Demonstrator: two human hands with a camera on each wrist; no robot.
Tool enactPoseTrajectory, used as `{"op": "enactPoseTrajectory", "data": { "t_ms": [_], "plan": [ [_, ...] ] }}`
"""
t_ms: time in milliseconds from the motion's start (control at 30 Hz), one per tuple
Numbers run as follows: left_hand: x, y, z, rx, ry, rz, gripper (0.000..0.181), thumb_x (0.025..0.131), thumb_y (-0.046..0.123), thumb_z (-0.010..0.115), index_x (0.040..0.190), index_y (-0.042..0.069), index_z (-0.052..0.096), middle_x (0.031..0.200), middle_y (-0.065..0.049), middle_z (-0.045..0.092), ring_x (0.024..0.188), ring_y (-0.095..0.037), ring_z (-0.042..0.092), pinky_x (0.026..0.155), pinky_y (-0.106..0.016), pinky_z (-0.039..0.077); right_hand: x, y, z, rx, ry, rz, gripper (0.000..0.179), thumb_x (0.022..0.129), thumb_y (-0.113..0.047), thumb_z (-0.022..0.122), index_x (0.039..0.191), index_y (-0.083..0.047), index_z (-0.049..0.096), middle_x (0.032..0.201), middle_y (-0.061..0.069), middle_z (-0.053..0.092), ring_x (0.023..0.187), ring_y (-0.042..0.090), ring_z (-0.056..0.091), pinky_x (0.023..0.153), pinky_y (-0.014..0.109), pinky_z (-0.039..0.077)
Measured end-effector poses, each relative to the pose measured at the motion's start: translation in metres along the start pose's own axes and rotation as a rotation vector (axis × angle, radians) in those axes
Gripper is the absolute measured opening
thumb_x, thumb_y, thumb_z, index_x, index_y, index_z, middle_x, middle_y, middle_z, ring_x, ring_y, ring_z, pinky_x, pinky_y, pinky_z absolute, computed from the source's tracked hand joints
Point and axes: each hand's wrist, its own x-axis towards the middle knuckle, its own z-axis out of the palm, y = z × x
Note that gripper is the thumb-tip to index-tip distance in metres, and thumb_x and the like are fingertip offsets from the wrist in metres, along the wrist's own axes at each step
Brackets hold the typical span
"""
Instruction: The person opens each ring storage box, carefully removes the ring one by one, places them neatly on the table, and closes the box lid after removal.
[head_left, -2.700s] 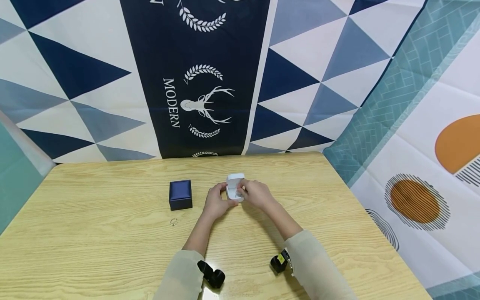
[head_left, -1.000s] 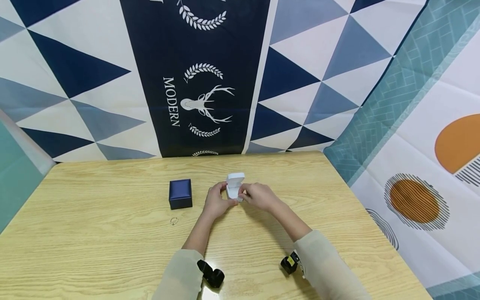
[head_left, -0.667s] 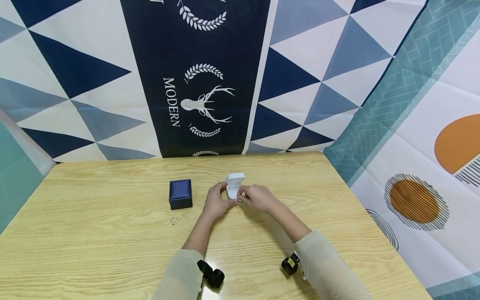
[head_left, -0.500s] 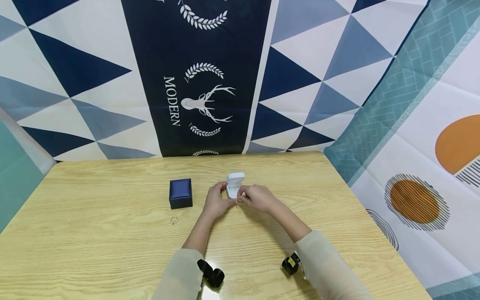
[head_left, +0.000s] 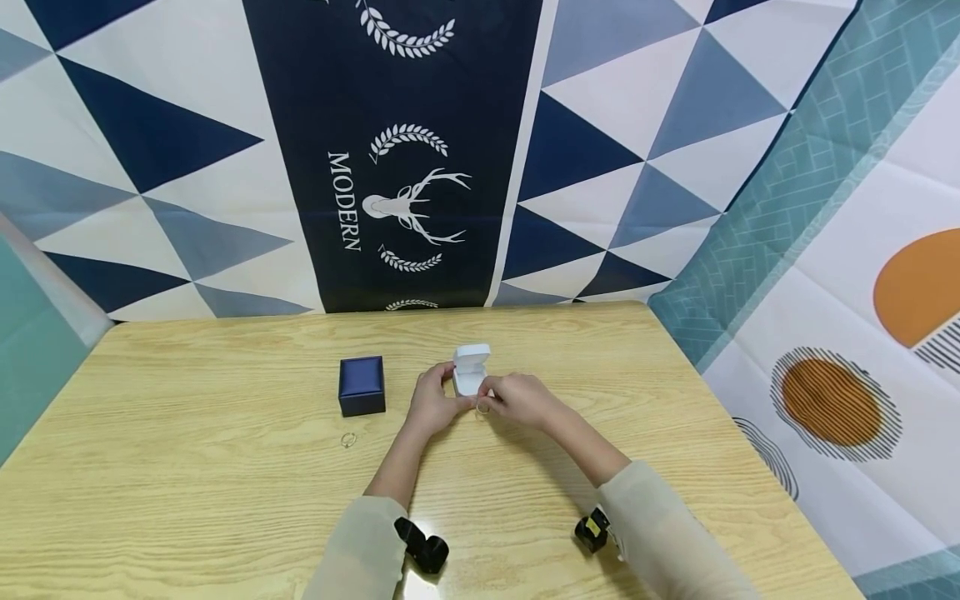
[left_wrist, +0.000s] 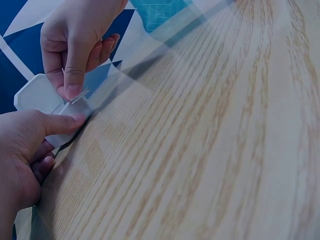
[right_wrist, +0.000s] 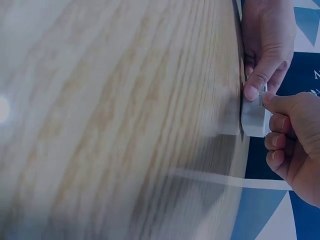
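A small white ring box [head_left: 471, 357] stands on the wooden table with its lid raised. My left hand [head_left: 435, 407] grips it from the left, thumb across its front and fingers behind. Between thumb and index finger, my right hand [head_left: 521, 400] pinches a ring [left_wrist: 80, 96] with a glittering band. In both wrist views the ring is right at the front edge of the box's base. The white interior of the base shows in the head view, partly covered by the right fingertips. The right hand's other fingers are curled toward its palm.
A closed navy blue box [head_left: 362, 379] sits left of the hands. In front of it lies another thin ring [head_left: 348, 440] on the table [head_left: 187, 467]. Patterned cloth [head_left: 405, 275] hangs behind the table's far edge. Black wrist cameras [head_left: 423, 547] are strapped to both sleeves.
My right hand has drawn back from inside the white box toward its front right, bringing the ring out into view. The left hand keeps its hold on the box, which has not moved.
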Motion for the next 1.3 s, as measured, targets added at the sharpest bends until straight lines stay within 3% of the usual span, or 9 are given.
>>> {"op": "enactPoseTrajectory", "data": {
  "t_ms": [167,400,767,1300],
  "plan": [
    [0.0,-0.001,0.0,0.011,-0.002,0.003,0.065,0.072,0.011,0.079,0.13,0.001,0.051,0.129,-0.017,0.054,0.125,-0.032,0.044,0.105,-0.044,0.041,0.0,0.0,0.003,0.004,-0.022,-0.017,0.015,0.092,-0.022,0.059,0.096,-0.01,0.067,0.057,-0.007,0.051,0.049,0.002,0.035,0.045,0.016,0.027],
    [0.0,0.0,0.0,0.023,0.005,-0.002,0.066,0.072,0.014,0.081,0.129,0.001,0.051,0.127,-0.016,0.055,0.121,-0.031,0.046,0.102,-0.046,0.042,-0.003,0.0,0.005,0.034,0.012,-0.107,0.02,0.094,-0.025,0.056,0.091,-0.007,0.065,0.059,-0.005,0.055,0.05,0.002,0.036,0.046,0.019,0.032],
    [0.0,0.001,0.0,0.05,0.021,0.028,0.062,0.073,0.013,0.079,0.127,-0.002,0.052,0.125,-0.018,0.057,0.12,-0.032,0.048,0.101,-0.045,0.043,0.0,-0.005,0.01,-0.021,-0.02,-0.056,0.013,0.092,-0.024,0.059,0.094,-0.013,0.067,0.065,-0.007,0.061,0.053,0.002,0.039,0.048,0.018,0.032],
    [0.0,0.002,0.001,0.054,0.021,0.014,0.062,0.074,0.009,0.076,0.129,-0.003,0.05,0.127,-0.019,0.055,0.123,-0.032,0.048,0.105,-0.043,0.042,0.0,-0.009,0.014,-0.005,-0.045,-0.082,0.013,0.092,-0.024,0.059,0.093,-0.013,0.067,0.066,-0.007,0.061,0.051,0.0,0.038,0.047,0.017,0.032]
  ]
}}
